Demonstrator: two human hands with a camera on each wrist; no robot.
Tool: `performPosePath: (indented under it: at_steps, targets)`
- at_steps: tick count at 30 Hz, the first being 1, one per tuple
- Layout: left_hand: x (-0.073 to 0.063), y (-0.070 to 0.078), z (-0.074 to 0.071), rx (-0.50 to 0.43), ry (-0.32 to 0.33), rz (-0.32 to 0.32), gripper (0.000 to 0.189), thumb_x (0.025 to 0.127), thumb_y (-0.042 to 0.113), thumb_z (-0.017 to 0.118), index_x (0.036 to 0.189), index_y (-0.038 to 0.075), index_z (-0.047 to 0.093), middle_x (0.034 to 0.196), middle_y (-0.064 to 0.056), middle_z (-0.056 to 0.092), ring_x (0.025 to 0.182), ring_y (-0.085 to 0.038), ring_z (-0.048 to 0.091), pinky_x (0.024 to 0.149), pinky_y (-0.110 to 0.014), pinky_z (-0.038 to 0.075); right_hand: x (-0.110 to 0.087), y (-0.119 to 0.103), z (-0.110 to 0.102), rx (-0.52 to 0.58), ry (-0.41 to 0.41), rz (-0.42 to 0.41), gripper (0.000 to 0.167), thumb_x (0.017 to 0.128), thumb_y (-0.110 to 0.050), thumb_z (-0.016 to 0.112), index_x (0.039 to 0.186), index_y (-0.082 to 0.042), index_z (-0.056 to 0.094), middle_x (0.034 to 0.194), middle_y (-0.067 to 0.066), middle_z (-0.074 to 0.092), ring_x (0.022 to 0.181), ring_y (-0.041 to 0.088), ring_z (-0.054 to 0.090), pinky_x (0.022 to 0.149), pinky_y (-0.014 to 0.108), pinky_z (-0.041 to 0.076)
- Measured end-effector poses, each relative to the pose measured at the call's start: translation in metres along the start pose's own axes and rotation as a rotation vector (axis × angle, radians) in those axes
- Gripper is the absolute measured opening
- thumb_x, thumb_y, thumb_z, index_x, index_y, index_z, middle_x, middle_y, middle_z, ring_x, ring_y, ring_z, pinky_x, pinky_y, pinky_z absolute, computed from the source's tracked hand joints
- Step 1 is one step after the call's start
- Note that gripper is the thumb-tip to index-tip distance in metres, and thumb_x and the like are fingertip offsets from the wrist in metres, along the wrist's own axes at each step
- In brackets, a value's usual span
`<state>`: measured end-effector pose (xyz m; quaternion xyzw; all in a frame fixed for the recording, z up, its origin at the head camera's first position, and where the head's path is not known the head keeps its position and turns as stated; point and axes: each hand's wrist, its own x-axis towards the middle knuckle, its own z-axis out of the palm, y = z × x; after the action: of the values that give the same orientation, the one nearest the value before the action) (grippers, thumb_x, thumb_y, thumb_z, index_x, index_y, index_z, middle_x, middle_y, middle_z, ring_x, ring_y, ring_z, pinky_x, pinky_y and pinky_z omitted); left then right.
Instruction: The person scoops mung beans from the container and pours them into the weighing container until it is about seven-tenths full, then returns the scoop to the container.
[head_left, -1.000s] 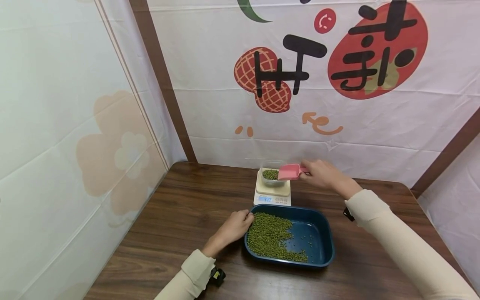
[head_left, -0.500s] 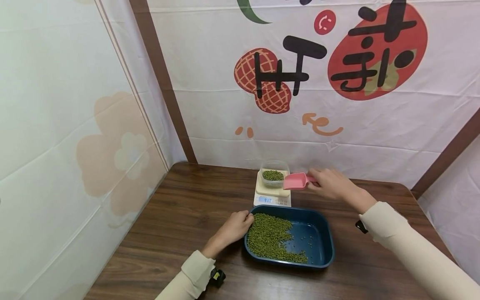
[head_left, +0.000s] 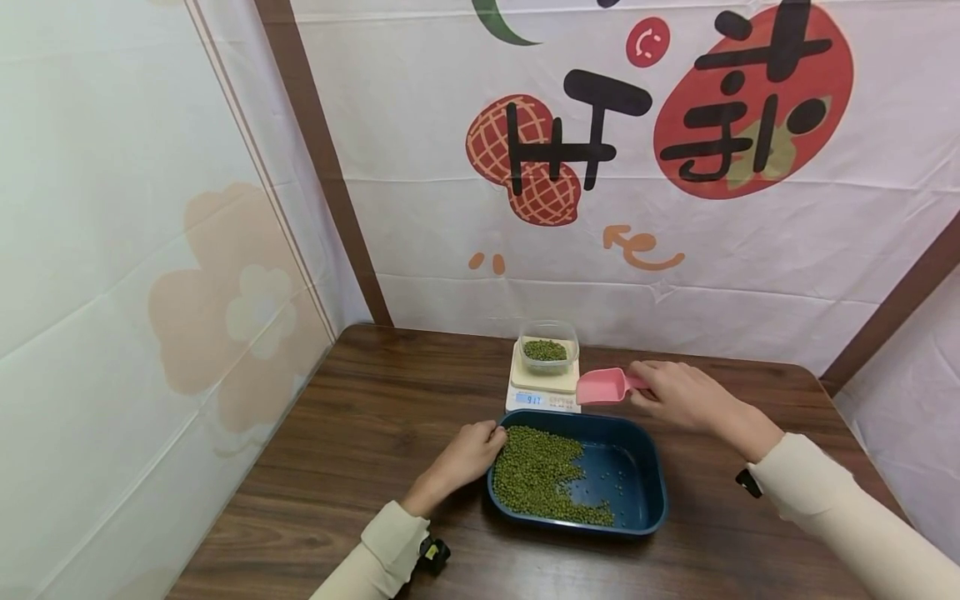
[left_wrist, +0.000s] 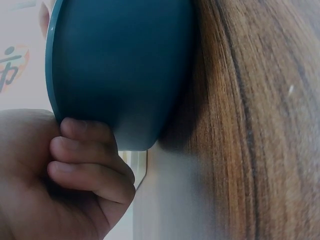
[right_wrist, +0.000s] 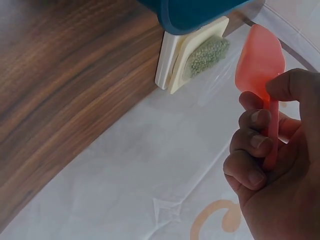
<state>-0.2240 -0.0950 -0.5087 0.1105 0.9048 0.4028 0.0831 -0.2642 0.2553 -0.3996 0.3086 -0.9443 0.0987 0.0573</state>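
Note:
My right hand [head_left: 678, 393] grips the handle of a pink scoop [head_left: 600, 386], whose bowl looks bare inside and hovers just right of the scale, above the tray's far edge. In the right wrist view the fingers and thumb wrap round the scoop's handle [right_wrist: 271, 132]. My left hand [head_left: 467, 454] pinches the left rim of a blue tray [head_left: 633, 475]; its curled fingers show against the tray's outer wall [left_wrist: 120, 65] in the left wrist view. Green mung beans [head_left: 536, 475] cover the tray's left part. More beans [head_left: 545, 350] lie in a clear plastic container [head_left: 558, 363].
The container stands on a white kitchen scale [head_left: 522, 400] with a lit display, close behind the tray. All of it rests on a dark wooden table [head_left: 375, 433]. A printed white cloth [head_left: 442, 225] hangs along the table's back edge.
My right hand has drawn the scoop back from over the container, towards me and to the right. The left hand and the tray have stayed in place.

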Motion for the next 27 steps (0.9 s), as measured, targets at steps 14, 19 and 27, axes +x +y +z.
performPosePath:
  at_steps: [14, 19, 27]
  targets:
    - [0.000, 0.001, -0.001, 0.002, 0.001, -0.002, 0.037, 0.115, 0.024, 0.041, 0.080, 0.012, 0.048, 0.066, 0.001, 0.040, 0.056, -0.013, 0.036, 0.056, -0.027, 0.034, -0.028, -0.006, 0.005, 0.027, -0.003, -0.029, 0.011, 0.099, -0.019, 0.072, 0.097, -0.019, 0.061, 0.074, -0.010, 0.041, 0.058, 0.001, 0.034, 0.056, 0.023, 0.029]
    - [0.000, 0.001, 0.000, 0.001, -0.002, -0.003, 0.037, 0.115, 0.024, 0.041, 0.080, 0.012, 0.049, 0.066, 0.001, 0.040, 0.055, -0.013, 0.036, 0.056, -0.027, 0.034, -0.034, -0.009, 0.009, 0.023, -0.021, -0.029, 0.010, 0.097, -0.016, 0.070, 0.098, -0.019, 0.061, 0.074, -0.010, 0.041, 0.058, 0.001, 0.034, 0.054, 0.023, 0.029]
    - [0.001, 0.002, 0.000, 0.019, 0.010, 0.000, 0.037, 0.115, 0.023, 0.042, 0.080, 0.012, 0.048, 0.066, 0.001, 0.040, 0.056, -0.013, 0.035, 0.056, -0.027, 0.033, -0.041, -0.010, 0.013, -0.005, -0.044, -0.034, 0.011, 0.095, -0.014, 0.071, 0.098, -0.018, 0.062, 0.073, -0.011, 0.041, 0.056, 0.000, 0.033, 0.054, 0.022, 0.027]
